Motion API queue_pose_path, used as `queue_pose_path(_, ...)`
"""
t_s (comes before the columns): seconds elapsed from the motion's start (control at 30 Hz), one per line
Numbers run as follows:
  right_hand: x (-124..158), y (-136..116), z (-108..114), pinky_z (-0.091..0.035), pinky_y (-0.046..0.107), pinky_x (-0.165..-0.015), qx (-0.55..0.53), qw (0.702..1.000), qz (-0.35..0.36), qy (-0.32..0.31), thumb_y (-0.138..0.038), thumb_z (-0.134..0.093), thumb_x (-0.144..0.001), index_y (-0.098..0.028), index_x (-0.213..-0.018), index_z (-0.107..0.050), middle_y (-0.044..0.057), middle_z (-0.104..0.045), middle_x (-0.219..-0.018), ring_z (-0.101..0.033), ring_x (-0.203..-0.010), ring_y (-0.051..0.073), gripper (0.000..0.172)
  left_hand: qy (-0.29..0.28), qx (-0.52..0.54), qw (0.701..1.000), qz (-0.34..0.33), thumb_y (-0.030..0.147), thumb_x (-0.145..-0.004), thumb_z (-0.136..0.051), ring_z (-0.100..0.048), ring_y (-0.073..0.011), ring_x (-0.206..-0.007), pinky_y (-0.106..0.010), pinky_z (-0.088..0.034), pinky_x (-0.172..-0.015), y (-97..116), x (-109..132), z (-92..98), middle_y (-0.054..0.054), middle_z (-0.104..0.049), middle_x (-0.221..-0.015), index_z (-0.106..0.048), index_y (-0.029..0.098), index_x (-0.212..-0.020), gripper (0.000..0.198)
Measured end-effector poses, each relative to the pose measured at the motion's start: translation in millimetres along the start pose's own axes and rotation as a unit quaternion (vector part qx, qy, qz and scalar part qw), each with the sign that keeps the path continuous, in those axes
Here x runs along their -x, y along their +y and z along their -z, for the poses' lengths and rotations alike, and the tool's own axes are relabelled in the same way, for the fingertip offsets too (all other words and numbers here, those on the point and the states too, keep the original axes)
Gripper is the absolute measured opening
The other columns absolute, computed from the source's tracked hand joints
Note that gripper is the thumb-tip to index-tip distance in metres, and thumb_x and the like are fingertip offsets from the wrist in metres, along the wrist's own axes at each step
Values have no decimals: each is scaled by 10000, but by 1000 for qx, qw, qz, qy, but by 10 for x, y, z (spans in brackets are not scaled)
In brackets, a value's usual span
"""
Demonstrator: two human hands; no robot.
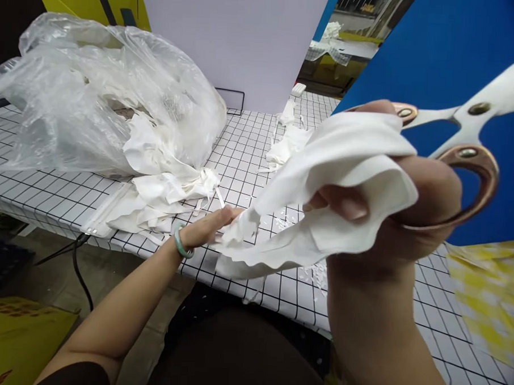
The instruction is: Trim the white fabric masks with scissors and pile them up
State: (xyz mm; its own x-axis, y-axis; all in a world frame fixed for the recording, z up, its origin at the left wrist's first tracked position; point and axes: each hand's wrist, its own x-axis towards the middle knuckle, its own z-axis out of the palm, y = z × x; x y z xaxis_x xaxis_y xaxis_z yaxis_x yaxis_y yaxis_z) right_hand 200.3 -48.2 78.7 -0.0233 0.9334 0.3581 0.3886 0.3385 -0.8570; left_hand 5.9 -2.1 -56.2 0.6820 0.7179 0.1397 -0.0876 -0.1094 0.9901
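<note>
A white fabric piece (289, 233) stretches in a loose loop between my two hands above the table. My right hand (427, 194) is closed, with scissors (473, 119) hooked on it by their copper-coloured handles, blades pointing away to the upper right. The same hand also grips the near end of the fabric, its fingertips showing inside the loop. At the other end, my left hand (208, 225), with a pale green bangle at the wrist, is closed on the fabric; its fingertips are partly hidden.
A clear plastic bag (180, 81) full of white cloth stands at the left on the grid-patterned table (237, 140). White pieces (155, 194) spill from its mouth. Others (288, 143) lie farther back. Small white scraps (317, 274) are scattered near the front edge. A blue panel (415, 69) rises at right.
</note>
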Motion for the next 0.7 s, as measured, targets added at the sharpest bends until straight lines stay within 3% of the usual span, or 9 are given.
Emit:
queue_pose_path(0.07, -65, 74, 3, -360, 338, -461, -84, 995, -40, 26, -586, -397, -829, -321, -1023, -545, 20, -571, -739, -506, -553, 186, 360, -13, 4, 1000, 16, 666, -913, -525, -674, -231, -684, -366, -582, -610, 3, 186, 45, -101, -697, -750, -735, 205, -827, 513)
queue_pose_path(0.17, -96, 337, -70, -376, 317, -440, -159, 979, -121, 34, -528, -496, -775, -279, -981, -570, 64, -611, -846, -540, -612, 192, 331, -22, 16, 999, 42, 603, -887, -611, -619, -195, -591, -334, -541, -535, 74, 429, 164, -79, -682, -736, -746, 207, -908, 419)
queue_pose_path(0.23, -53, 549, -165, -432, 325, -466, -181, 970, -163, 12, -520, -493, -798, -261, -941, -576, 62, -603, -777, -572, -631, 209, 307, -35, 16, 998, 49, 518, -876, -665, -615, -186, -631, -324, -543, -570, 108, 520, 218, -71, -666, -763, -744, 197, -918, 333)
queue_pose_path(0.33, 69, 812, -328, -457, 310, -462, -273, 940, -201, -31, -490, -557, -766, -260, -841, -567, 15, -548, -644, -542, -555, 187, 242, -43, 21, 998, 31, 374, -870, -690, -627, -197, -823, -341, -558, -747, 89, 526, 194, -81, -634, -889, -700, 172, -821, 208)
queue_pose_path(0.43, 165, 958, -410, -453, 270, -440, -437, 874, -190, -94, -413, -648, -683, -260, -801, -581, -31, -523, -591, -469, -465, 140, 204, 61, 24, 998, -6, 302, -879, -643, -602, -200, -938, -365, -540, -861, 3, 429, 97, -76, -597, -992, -602, 176, -803, 152)
queue_pose_path(0.5, 189, 1004, -382, -448, 243, -425, -512, 829, -159, -162, -385, -705, -653, -250, -769, -601, -46, -518, -571, -443, -430, 116, 206, 150, -34, 988, -33, 230, -880, -581, -578, -221, -1075, -405, -508, -969, -70, 349, 58, -85, -586, -1118, -584, 193, -892, 39)
queue_pose_path(0.53, 195, 1020, -344, -431, 227, -405, -533, 810, -140, -202, -376, -728, -645, -244, -732, -602, -50, -506, -554, -426, -410, 104, 202, 165, -76, 983, -39, 187, -871, -544, -552, -234, -1165, -431, -475, -1034, -110, 313, 54, -92, -575, -1207, -588, 202, -965, 106)
queue_pose_path(0.6, 219, 1058, -236, -362, 203, -343, -557, 782, -96, -260, -377, -760, -633, -243, -635, -578, -65, -452, -492, -357, -355, 82, 226, 117, -153, 981, -20, 124, -843, -479, -500, -247, -1298, -471, -404, -1132, -193, 256, 72, -98, -555, -1343, -589, 211, -1114, 306)
queue_pose_path(0.7, 372, 1176, -40, -299, 210, -294, -583, 768, -35, -263, -452, -778, -633, -281, -600, -582, -98, -351, -379, -283, -288, 83, 262, -22, -210, 976, 52, 94, -836, -416, -566, -235, -1265, -462, -432, -1121, -306, 223, 101, -95, -621, -1330, -590, 196, -1216, 430)
